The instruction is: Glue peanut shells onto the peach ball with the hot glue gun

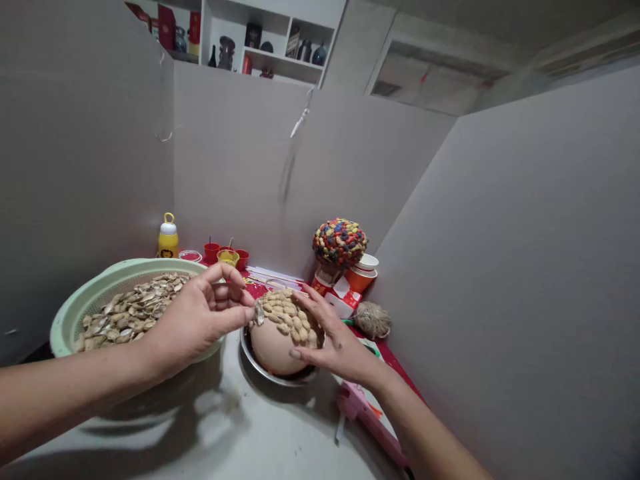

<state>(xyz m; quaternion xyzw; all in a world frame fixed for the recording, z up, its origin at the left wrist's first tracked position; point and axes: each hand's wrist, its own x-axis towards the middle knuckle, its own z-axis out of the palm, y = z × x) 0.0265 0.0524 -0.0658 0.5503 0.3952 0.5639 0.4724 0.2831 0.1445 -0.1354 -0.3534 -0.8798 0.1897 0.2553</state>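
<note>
A pale brown ball [275, 348] sits in a shallow metal bowl [273, 379] on the table. Rows of tan nut shells [286, 313] cover its upper part, while the lower front is bare. Pinched between thumb and fingertips, a single nut shell [259, 312] is in my left hand [203, 310], close to the ball's upper left side. My right hand [337, 343] curves round the ball's right side, thumb low in front and fingers over the top. Left of the ball, a light green colander [65, 320] holds many loose shells [135, 310], partly behind my left forearm.
A pink glue gun [367, 420] lies at the right, beside my right forearm. Behind are red cups [211, 252], a yellow bottle [169, 240], a twine ball [373, 320] and a multicoloured shell-covered ball [341, 241]. Grey partitions [240, 160] enclose the table.
</note>
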